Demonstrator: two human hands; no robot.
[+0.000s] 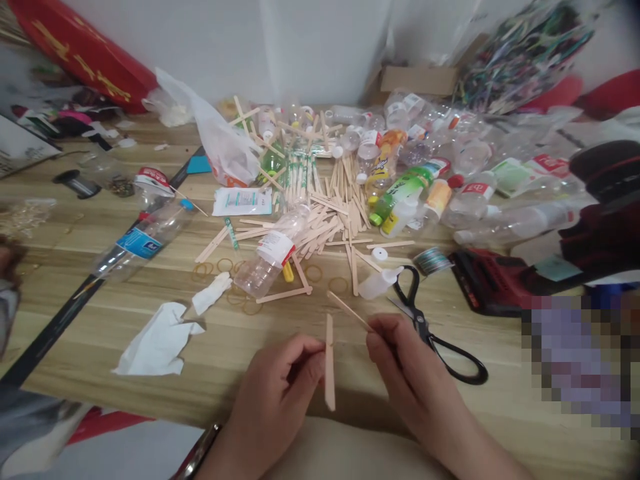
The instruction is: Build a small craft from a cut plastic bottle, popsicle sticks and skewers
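My left hand point(285, 377) pinches a flat wooden craft stick point(329, 373) between thumb and fingers, and the stick stands nearly upright over the table's near edge. Between the thumb and fingers of my right hand point(405, 360) is a second, thinner-looking wooden stick point(347, 309), slanting up to the left; its tip is apart from the first stick. Black-handled scissors point(423, 327) lie just beyond my right hand. A small white squeeze bottle point(377, 283) rests on its side by the scissors. Two joined craft sticks point(295, 290) form an angle on the table ahead.
A heap of craft sticks point(325, 233) spreads across the middle. Plastic bottles point(470, 153) crowd the back right, near a red and black power tool point(500, 280). Crumpled tissue point(155, 343), rubber bands point(253, 307) and a clear bottle point(265, 260) lie ahead on the left.
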